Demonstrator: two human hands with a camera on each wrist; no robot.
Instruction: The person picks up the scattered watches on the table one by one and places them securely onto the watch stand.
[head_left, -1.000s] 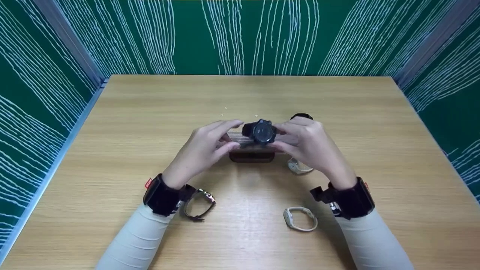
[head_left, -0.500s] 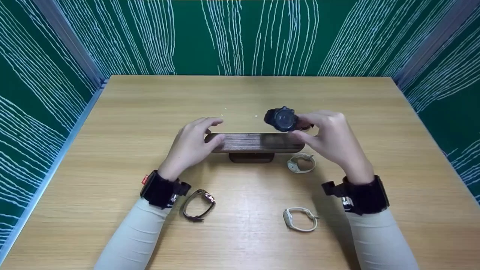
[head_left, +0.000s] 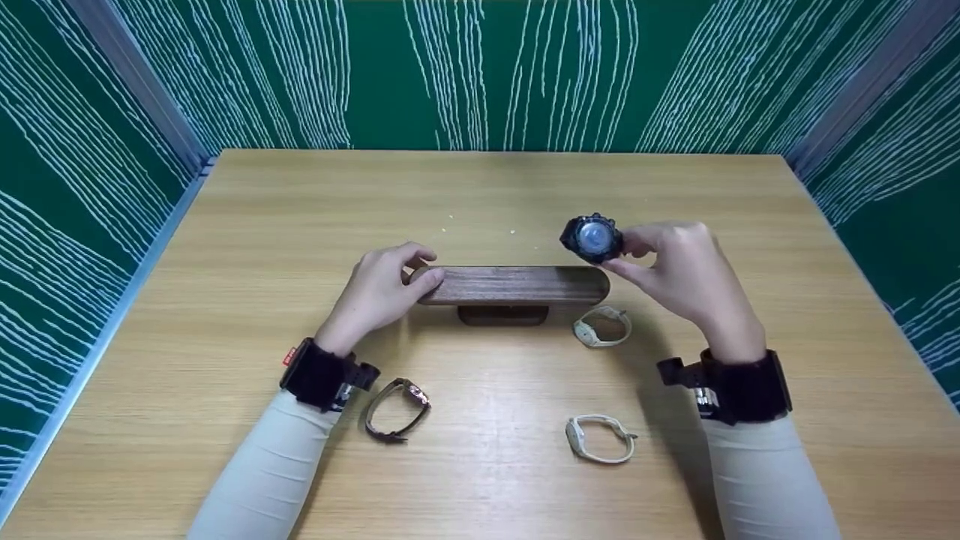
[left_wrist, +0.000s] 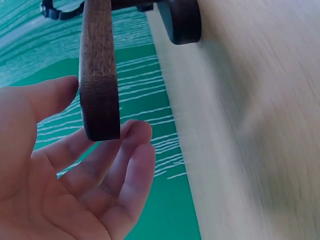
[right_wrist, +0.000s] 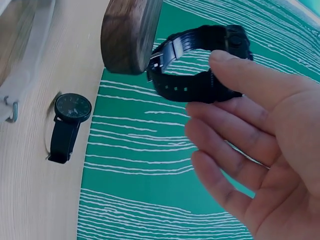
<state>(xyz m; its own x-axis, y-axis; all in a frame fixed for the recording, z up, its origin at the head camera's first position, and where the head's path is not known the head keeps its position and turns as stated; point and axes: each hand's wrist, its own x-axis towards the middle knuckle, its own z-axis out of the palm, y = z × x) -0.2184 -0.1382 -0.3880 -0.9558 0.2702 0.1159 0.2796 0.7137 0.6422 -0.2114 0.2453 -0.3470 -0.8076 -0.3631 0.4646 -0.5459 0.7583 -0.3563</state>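
Observation:
My right hand (head_left: 686, 277) pinches a black wristwatch (head_left: 594, 238) by its side, thumb and fingers at the case, strap closed in a loop. In the head view its round dial faces up, just beyond the right end of a dark wooden watch stand (head_left: 517, 285). The right wrist view shows the watch's buckle side (right_wrist: 172, 50) close to the bar end (right_wrist: 125, 45). My left hand (head_left: 379, 292) grips the stand's left end, thumb on top and fingers on the far side. In the left wrist view the bar (left_wrist: 100, 75) passes between thumb and fingers.
A pale watch (head_left: 586, 334) lies beside the stand's right end, and a white one (head_left: 576, 436) nearer the front. A dark-strapped watch (head_left: 415, 394) lies front left. Another black watch (right_wrist: 72, 107) lies on the table (head_left: 337, 195) beyond the stand. Patterned green walls (head_left: 382, 75) surround the table.
My right hand has carried the black watch from over the middle of the stand rightward past its end. My left hand has moved left to the stand's left end.

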